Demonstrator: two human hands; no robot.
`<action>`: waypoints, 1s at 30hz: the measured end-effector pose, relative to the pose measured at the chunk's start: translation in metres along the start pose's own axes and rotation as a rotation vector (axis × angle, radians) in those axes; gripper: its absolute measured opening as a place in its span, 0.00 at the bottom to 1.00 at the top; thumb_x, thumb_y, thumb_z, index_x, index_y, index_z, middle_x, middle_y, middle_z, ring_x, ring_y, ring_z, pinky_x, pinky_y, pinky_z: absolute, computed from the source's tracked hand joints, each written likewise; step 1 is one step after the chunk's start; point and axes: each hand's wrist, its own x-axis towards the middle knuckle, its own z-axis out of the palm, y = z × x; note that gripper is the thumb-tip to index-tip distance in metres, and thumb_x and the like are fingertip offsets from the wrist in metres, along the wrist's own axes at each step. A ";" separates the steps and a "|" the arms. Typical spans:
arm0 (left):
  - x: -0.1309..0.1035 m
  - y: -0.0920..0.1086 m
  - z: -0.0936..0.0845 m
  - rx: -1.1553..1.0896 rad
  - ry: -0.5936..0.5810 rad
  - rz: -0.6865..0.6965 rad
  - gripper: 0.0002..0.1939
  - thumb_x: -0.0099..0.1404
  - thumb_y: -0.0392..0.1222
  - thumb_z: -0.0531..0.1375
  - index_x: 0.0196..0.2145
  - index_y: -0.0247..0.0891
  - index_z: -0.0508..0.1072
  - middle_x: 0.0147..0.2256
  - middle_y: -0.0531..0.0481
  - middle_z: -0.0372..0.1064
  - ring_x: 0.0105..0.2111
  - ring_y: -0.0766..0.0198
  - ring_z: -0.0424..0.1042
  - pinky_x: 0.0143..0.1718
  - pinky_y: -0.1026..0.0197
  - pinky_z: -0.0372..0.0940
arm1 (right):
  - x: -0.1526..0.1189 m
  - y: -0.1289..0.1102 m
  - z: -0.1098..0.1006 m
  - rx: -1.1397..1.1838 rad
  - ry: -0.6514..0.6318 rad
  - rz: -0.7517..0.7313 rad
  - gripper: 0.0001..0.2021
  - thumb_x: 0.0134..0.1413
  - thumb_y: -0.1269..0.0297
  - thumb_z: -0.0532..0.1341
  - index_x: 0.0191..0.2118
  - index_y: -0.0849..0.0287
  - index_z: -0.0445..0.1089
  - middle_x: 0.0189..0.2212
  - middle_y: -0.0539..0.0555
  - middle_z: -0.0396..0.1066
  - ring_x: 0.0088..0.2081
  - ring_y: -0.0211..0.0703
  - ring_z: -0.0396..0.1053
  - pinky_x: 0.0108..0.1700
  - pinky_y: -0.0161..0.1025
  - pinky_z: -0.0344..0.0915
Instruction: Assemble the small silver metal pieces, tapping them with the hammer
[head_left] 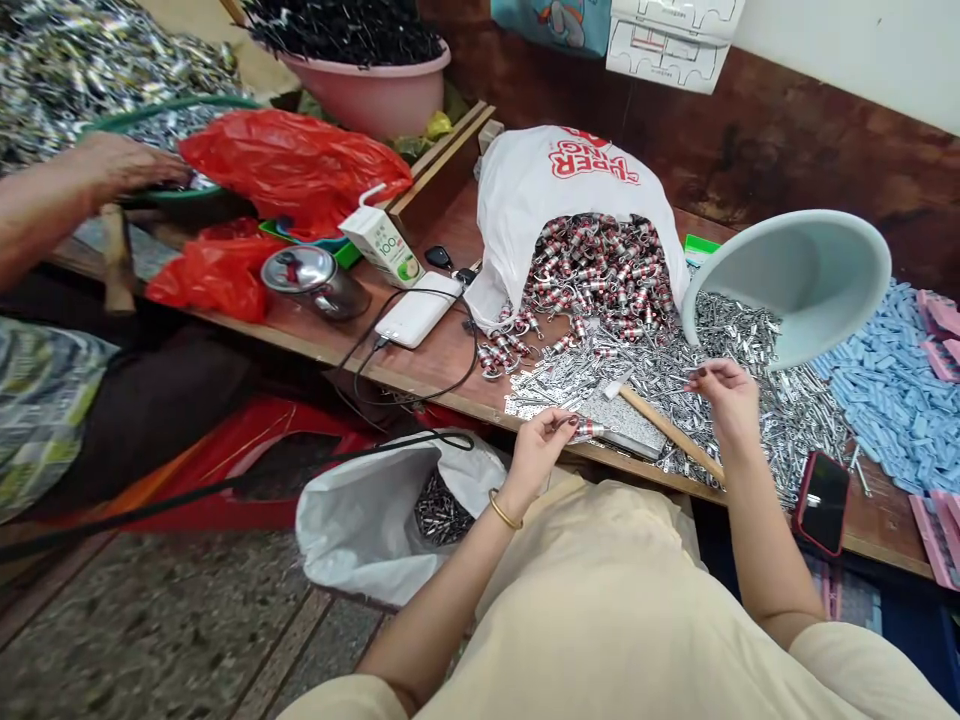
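Observation:
My left hand [541,448], with a gold bangle at the wrist, pinches a small red-and-silver metal fitting [589,428] near the table's front edge. Farther right, my right hand [726,392] is closed in a pinch on a thin metal piece [686,388] above the heap of loose metal parts [802,420]. Between the hands lies a hammer [667,430] with a wooden handle, its head over a grey stone slab [630,418]. Behind them, a white plastic bag [510,200] lies on its side, spilling red-and-silver fittings [600,275].
A tilted grey tub [840,280] and light-blue plastic pieces [885,375] are at right, with a phone [823,500] at the edge. A power bank [420,310], cable, can [319,280] and drink carton [381,245] stand left. Another person's hand [127,160] reaches into a green-rimmed basin. Below is an open white sack [352,520].

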 end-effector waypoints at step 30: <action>-0.004 -0.027 -0.014 0.065 0.095 -0.024 0.13 0.56 0.48 0.68 0.32 0.35 0.78 0.30 0.48 0.77 0.29 0.64 0.73 0.34 0.63 0.68 | -0.056 0.025 0.088 0.017 -0.464 0.128 0.10 0.54 0.52 0.65 0.37 0.52 0.71 0.28 0.51 0.76 0.29 0.45 0.74 0.38 0.46 0.75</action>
